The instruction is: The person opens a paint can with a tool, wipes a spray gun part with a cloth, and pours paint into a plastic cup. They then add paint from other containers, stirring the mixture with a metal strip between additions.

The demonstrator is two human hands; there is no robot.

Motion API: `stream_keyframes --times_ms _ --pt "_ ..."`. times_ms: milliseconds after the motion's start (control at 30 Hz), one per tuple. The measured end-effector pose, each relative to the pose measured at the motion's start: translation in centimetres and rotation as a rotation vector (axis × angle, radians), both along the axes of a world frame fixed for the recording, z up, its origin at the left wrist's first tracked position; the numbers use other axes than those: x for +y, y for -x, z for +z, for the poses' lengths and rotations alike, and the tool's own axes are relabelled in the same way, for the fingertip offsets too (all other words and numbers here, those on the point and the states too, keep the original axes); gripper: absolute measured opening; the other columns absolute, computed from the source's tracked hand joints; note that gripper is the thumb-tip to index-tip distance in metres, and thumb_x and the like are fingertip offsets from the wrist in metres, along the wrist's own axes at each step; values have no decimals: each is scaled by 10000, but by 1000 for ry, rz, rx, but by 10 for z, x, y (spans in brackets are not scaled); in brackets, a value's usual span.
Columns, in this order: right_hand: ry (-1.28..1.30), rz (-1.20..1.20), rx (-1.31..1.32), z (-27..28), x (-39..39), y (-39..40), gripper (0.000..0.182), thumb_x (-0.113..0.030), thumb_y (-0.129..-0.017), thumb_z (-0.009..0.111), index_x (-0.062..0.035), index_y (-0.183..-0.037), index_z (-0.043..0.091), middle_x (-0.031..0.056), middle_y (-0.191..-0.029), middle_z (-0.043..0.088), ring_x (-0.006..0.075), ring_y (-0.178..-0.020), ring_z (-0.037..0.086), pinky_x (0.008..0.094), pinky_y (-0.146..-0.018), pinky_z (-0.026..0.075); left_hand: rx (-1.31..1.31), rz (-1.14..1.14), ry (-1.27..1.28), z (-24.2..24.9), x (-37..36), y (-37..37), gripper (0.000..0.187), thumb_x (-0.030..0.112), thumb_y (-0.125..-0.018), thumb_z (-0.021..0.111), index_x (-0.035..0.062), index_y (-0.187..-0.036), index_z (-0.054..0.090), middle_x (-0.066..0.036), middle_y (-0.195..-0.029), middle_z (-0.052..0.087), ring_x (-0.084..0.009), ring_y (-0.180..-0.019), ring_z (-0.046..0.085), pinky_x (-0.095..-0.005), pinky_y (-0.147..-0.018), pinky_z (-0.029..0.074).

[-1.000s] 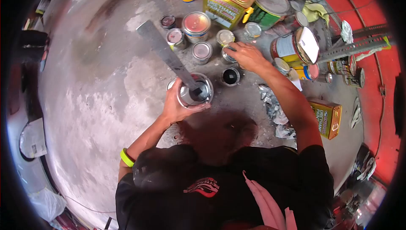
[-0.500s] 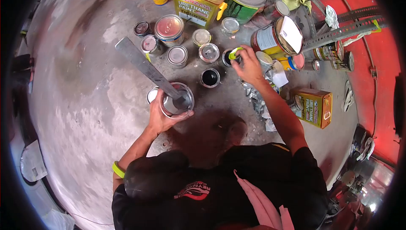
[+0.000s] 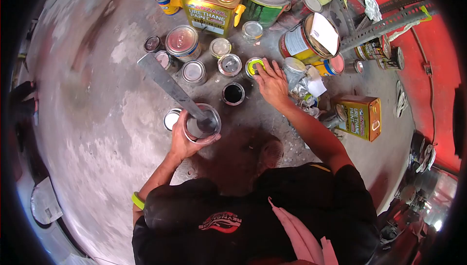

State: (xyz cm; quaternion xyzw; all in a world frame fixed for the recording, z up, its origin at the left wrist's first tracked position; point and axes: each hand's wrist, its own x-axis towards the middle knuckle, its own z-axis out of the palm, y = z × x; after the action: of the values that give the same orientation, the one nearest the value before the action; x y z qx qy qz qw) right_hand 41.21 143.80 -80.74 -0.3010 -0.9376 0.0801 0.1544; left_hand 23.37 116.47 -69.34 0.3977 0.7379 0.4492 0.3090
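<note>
My left hand [image 3: 183, 138] is wrapped round an open paint can [image 3: 217, 121] that has grey paint inside. A long flat grey stirring stick [image 3: 168, 84] leans out of this can toward the upper left. My right hand [image 3: 273, 89] lies with outstretched fingers on the yellow-green lid [image 3: 253, 65] of a small can, which sits level on top. Just below that lid stands an open small can of black paint [image 3: 234, 93]. A white-topped can [image 3: 171, 118] stands beside my left hand, partly hidden.
Several small closed cans, including a silver-lidded can [image 3: 193, 72], stand ahead. Behind them are a yellow thinner tin [image 3: 209, 9] and a green bucket [image 3: 267, 2]. Another thinner tin [image 3: 360, 118], crumpled wrapping [image 3: 304, 87] and a perforated metal bar [image 3: 382, 30] are at the right.
My right hand has brought the tilted yellow-green lid down flat onto the small can, and its fingers have straightened. My left hand keeps the paint can and stick nearly still.
</note>
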Motion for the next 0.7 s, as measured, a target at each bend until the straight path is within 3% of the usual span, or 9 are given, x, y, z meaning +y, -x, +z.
stream_keyframes --times_ms 167,233,267,433,500,533,700 --pt "40 -83 -70 25 -3 13 424 -370 -901 642 -170 -1275 642 123 -1505 432 423 -1309 442 549 -1013 413 18 25 -115 -14 3 -1 810 252 -573 969 30 -1229 549 -106 -1126 662 -228 -1032 643 -376 -920 504" --pt "281 -85 -104 38 -3 17 406 -370 -889 657 -164 -1239 656 133 -1485 411 388 -1248 465 557 -972 439 -18 -5 -133 -17 7 -2 805 234 -579 968 21 -1227 539 -108 -1142 648 -228 -1039 632 -372 -919 496" --pt "226 -61 -141 38 0 18 354 -360 -884 666 -171 -1184 677 139 -1430 432 349 -1201 472 549 -932 466 -10 5 -145 -17 10 -2 810 231 -582 967 17 -1231 533 -112 -1151 642 -229 -1048 629 -373 -921 496" --pt "294 -107 -151 45 0 15 329 -377 -887 665 -200 -1163 691 149 -1450 424 345 -1232 453 525 -962 453 93 -1 -136 -19 10 -7 839 253 -597 964 15 -1258 506 -122 -1160 634 -235 -1053 628 -380 -925 496" --pt "187 -60 -150 47 7 14 378 -420 -873 676 -195 -1175 705 161 -1463 416 355 -1223 464 485 -976 453 91 20 -147 -17 7 -10 842 270 -599 964 17 -1258 505 -118 -1150 639 -235 -1052 628 -379 -921 498" --pt "209 -21 -166 54 5 16 437 -434 -876 676 -126 -1187 699 192 -1468 410 376 -1239 458 484 -1005 437 116 9 -132 -12 4 -11 842 275 -597 965 23 -1257 507 -113 -1146 641 -234 -1045 631 -377 -912 503" --pt "106 66 52 57 -16 21 538 -423 -877 691 -4 -1210 641 204 -1451 426 389 -1245 466 476 -1020 431 160 49 -114 -14 -17 -8 838 289 -591 967 49 -1255 515 -105 -1176 646 -246 -1048 647 -383 -925 515"
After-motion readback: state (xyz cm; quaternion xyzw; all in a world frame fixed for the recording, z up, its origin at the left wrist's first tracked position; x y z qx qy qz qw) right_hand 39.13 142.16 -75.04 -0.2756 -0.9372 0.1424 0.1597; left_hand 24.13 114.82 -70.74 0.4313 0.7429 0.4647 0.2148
